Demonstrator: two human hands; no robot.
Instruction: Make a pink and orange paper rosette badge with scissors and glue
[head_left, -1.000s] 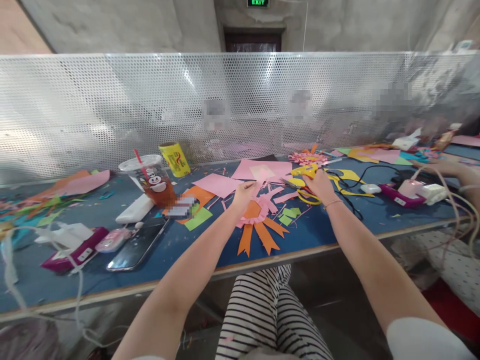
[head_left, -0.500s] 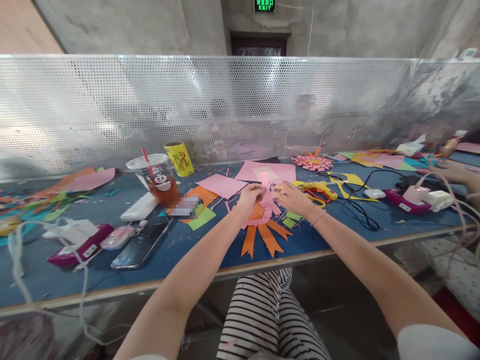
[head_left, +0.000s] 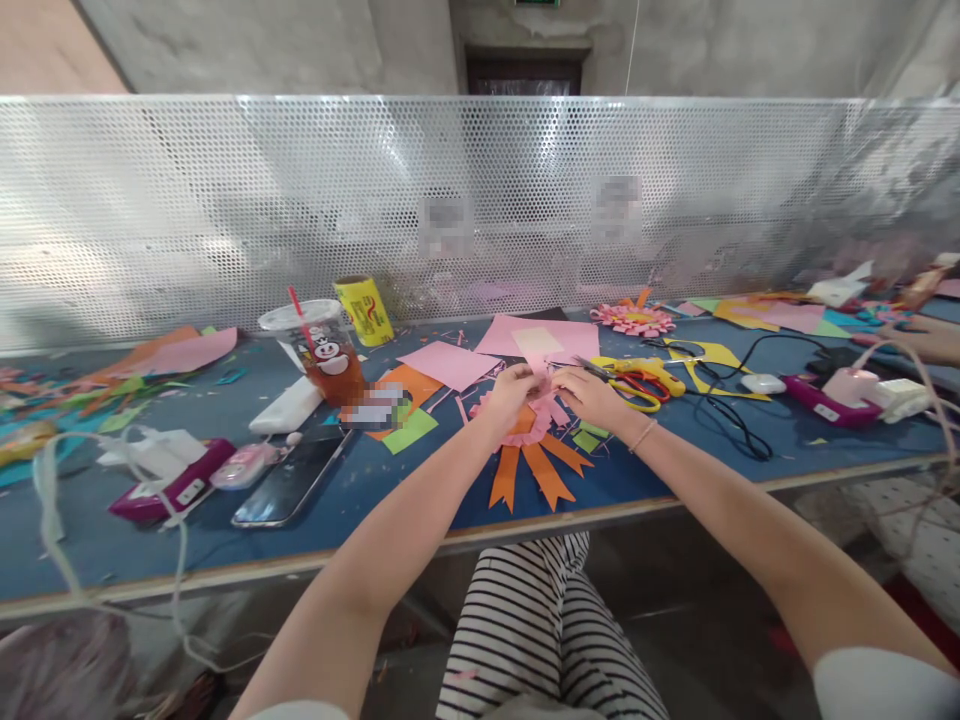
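Observation:
My left hand (head_left: 513, 392) and my right hand (head_left: 589, 394) meet at the middle of the blue table, fingertips closed on a pink paper strip (head_left: 541, 370). The strip's lower part is hidden by my fingers. Directly below my hands lies a paper rosette with a pink looped edge (head_left: 535, 432) and an orange middle. Forked orange paper tails (head_left: 546, 480) fan out from it toward me. Scissors with yellow and red handles (head_left: 651, 390) rest right of my right hand. Small green paper pieces (head_left: 589, 436) lie under that wrist.
Pink sheets (head_left: 448, 364) and a finished-looking pink rosette (head_left: 636, 318) lie farther back. To the left stand a drink cup (head_left: 330, 368) and a yellow roll (head_left: 365, 312), near a phone (head_left: 289, 485). Black cables (head_left: 739, 425) run right. Another person's hand (head_left: 919, 342) is at far right.
My hands have come closer together around the pink strip. The view has tilted down a little, and things appear slightly farther right.

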